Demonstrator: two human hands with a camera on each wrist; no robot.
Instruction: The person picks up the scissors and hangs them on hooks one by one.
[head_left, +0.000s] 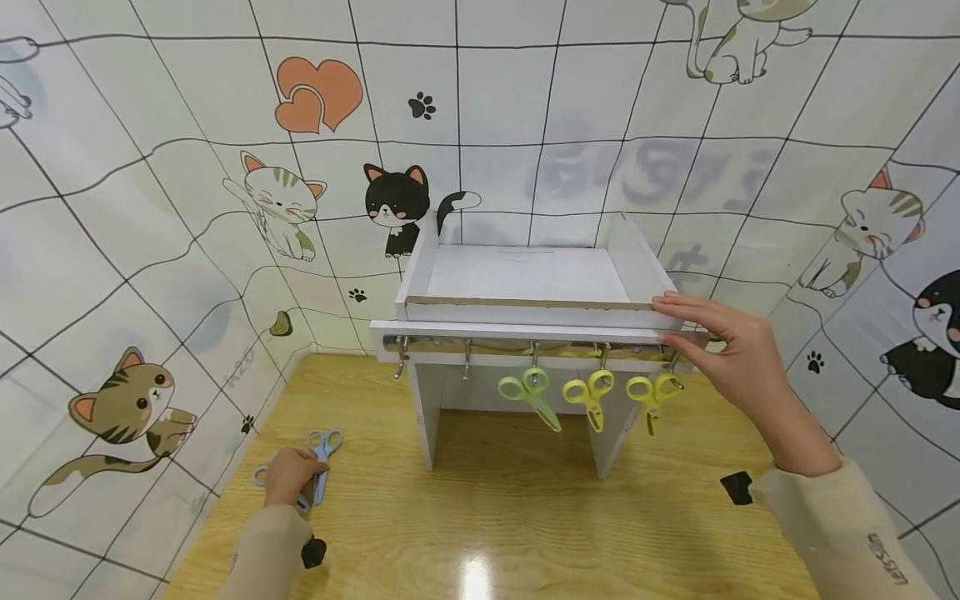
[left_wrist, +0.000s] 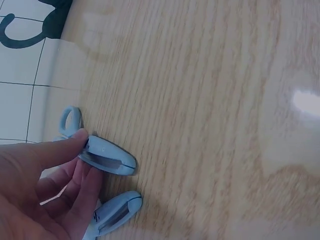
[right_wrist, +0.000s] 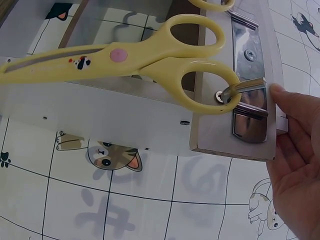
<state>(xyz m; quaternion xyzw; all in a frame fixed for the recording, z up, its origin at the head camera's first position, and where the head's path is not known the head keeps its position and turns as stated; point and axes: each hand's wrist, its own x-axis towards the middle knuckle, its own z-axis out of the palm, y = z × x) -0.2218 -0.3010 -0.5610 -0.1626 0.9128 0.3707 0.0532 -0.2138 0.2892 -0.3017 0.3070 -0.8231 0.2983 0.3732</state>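
On the left of the wooden table my left hand (head_left: 288, 477) pinches a pair of blue scissors (left_wrist: 107, 155) by its middle, between thumb and fingers. A second pair of blue scissors (left_wrist: 117, 212) lies close by, partly hidden under the hand. My right hand (head_left: 738, 354) grips the right end of a small white shelf (head_left: 525, 312), fingers on the upper edge and thumb lower down at the front. Just beside that hand, yellow scissors (right_wrist: 125, 60) hang by a finger loop from a metal hook (right_wrist: 245, 86).
Along the shelf's front rail hang green scissors (head_left: 534, 383) and another yellow pair (head_left: 588, 392). Two hooks at the left, one a metal hook (head_left: 467, 358), carry nothing. A wall covering with cartoon cats (head_left: 397, 200) surrounds the wooden table (head_left: 480, 517).
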